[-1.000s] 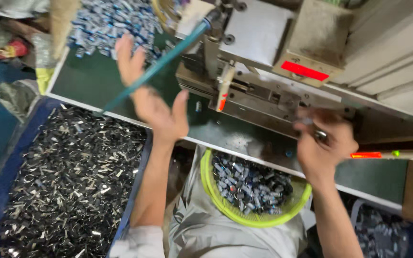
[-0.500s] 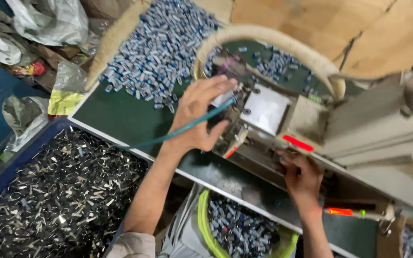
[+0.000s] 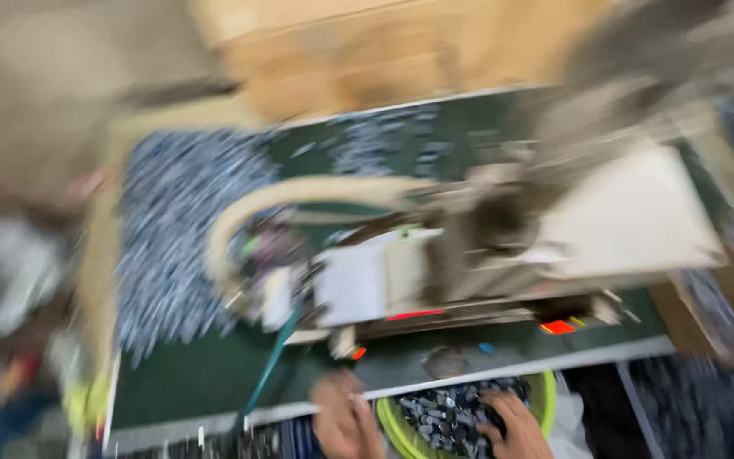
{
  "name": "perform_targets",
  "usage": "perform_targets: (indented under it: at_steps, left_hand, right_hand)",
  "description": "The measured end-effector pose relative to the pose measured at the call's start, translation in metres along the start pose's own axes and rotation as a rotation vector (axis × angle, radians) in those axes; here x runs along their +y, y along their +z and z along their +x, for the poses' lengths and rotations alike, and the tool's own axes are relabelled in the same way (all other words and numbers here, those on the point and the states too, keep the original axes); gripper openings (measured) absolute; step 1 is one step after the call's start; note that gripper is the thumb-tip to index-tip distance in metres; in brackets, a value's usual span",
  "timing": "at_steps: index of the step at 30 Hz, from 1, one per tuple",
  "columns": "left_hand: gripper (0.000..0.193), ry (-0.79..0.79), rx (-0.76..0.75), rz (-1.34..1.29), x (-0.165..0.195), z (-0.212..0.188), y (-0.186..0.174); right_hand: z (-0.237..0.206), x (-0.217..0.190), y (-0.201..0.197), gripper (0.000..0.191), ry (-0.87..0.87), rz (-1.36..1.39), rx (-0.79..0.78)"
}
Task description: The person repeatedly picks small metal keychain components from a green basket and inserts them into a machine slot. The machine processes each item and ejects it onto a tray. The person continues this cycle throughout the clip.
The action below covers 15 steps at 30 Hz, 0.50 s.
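The view is heavily motion-blurred. My left hand [image 3: 346, 418] is at the front edge of the green table [image 3: 189, 382], just left of a yellow-green basin [image 3: 544, 395]. My right hand [image 3: 513, 429] lies inside that basin, on top of several small dark metal parts [image 3: 439, 412]. The blur hides whether either hand holds anything. Beyond the hands stands a beige press machine [image 3: 503, 246] with red marks on its front. A teal tube [image 3: 269, 367] slants down from the machine toward the table edge.
A large heap of small blue-white parts [image 3: 176, 238] covers the left of the table, bordered by a curved beige hose [image 3: 299, 191]. Cardboard [image 3: 367, 51] stands behind. Dark bins of parts sit at the lower right [image 3: 698, 408].
The camera has swung upward and blurred. Both hands have dropped from the machine to the table's front edge, and the right one now rests in the yellow-green basin.
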State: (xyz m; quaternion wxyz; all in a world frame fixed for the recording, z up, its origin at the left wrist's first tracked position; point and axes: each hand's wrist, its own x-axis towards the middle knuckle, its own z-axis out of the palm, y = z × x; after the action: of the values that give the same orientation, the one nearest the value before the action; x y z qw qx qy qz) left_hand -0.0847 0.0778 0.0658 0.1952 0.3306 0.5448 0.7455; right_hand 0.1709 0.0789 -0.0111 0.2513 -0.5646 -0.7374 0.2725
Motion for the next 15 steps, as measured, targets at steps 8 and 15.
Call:
perform_targets:
  at_steps: [8,15]
  left_hand:
    - [0.022,1.303,-1.02,0.314,-0.057,-0.048,0.026]
    - [0.017,1.386,-1.111,0.398,-0.044,-0.039,0.011]
  right_hand:
    - [-0.001,-0.037,-0.026,0.02,-0.218,0.091,0.141]
    - [-0.004,-0.012,-0.058,0.011,0.328,0.05,0.865]
